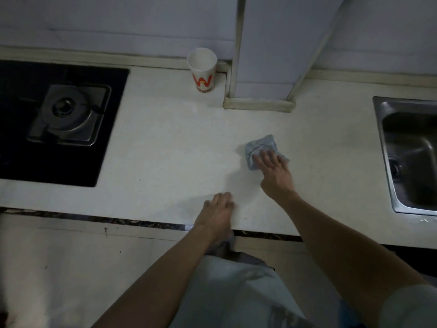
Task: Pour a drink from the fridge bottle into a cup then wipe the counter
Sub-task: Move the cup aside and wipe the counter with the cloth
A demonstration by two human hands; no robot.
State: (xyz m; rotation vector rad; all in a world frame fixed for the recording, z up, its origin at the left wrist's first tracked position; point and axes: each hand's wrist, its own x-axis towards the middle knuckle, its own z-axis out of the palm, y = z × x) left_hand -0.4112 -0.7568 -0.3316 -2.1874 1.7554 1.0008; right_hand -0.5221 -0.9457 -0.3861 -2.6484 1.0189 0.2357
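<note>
A crumpled blue-grey cloth (259, 146) lies on the white counter (170, 143), right of the middle. My right hand (275, 171) presses down on its near part with straight, spread fingers. My left hand (218, 210) rests flat on the counter near the front edge and holds nothing. A white paper cup (203, 70) with a red W stands upright at the back, against the wall. What it contains does not show. No bottle is in view.
A black gas hob with a steel burner (68, 114) fills the counter's left side. A steel sink (411, 152) is set in at the right. A tiled column (262, 67) juts out onto the counter just right of the cup.
</note>
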